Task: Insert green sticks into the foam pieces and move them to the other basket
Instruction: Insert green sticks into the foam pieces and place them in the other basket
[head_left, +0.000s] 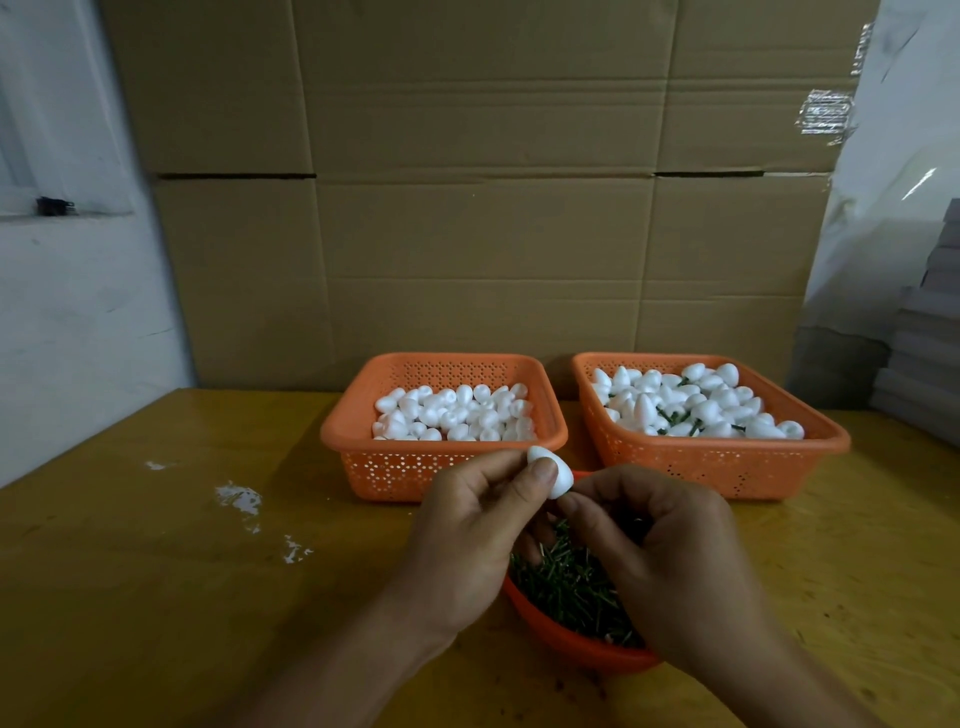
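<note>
Left hand: I am pinching one foam piece (551, 474) in my left hand (467, 525), thumb on the near face, fingers curled behind it, holding it up just over the near rim of the left basket (363, 447).

Right hand: my right hand (660, 551) is curling in toward the foam, fingertips (566, 503) bunched together and touching its lower end. I am judging they are pinching a green stick, but the stick itself is hidden by my fingers, so I cannot say for certain.

Axis: the foam piece is lying tilted, rounded end up and to the left, narrower end down and to the right, pointing straight at my right fingertips. That is the line the stick is needing to follow: up and leftward, along the foam's length.

Nearer hand: the right one is doing the pushing, the left only bracing.

Stick supply: the green sticks (566, 587) are heaped in the round orange bowl (571, 649) directly under both hands.

Plain foam: the left basket is holding white pieces without sticks.

Finished ones: the right basket (727, 457) is holding foam with green stems (691, 402), off to the right and beyond my right hand; that is where this piece is going once stuck.

Risk: a skewed push is likely breaking out the side of the foam.
</note>
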